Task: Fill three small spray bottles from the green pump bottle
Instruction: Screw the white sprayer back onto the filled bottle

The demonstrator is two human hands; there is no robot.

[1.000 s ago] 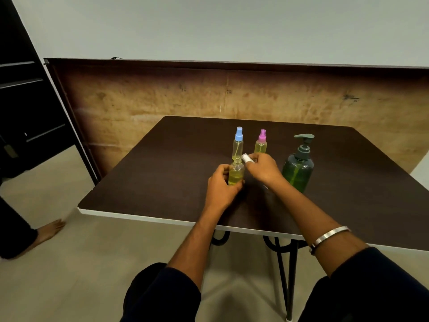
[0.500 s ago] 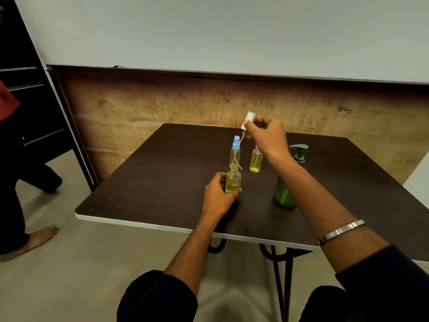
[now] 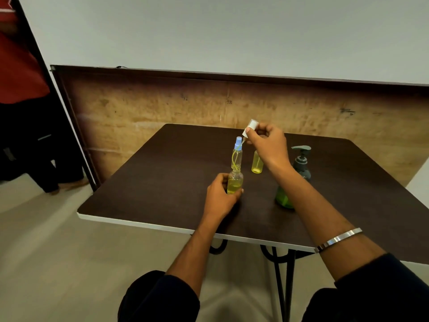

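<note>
My left hand (image 3: 219, 197) grips a small clear spray bottle (image 3: 235, 182) with yellow liquid, standing uncapped on the dark table (image 3: 162, 182). My right hand (image 3: 267, 145) pinches its white spray cap (image 3: 250, 127) raised above the bottle; the cap's thin tube hangs down into the bottle's neck. Behind stands a blue-capped spray bottle (image 3: 237, 153). A second yellow-filled bottle (image 3: 257, 163) stands to its right, its top hidden by my right hand. The green pump bottle (image 3: 299, 173) stands further right, partly behind my right forearm.
The table's white front edge (image 3: 144, 225) lies close to me. A wooden board (image 3: 162, 105) leans against the wall behind the table. A person in a red top (image 3: 21, 73) stands at far left by a dark frame.
A second ago my right hand was low, at the bottle's neck; it then lifted the white cap and drew out the tube. My view has shifted. The person at left moved closer.
</note>
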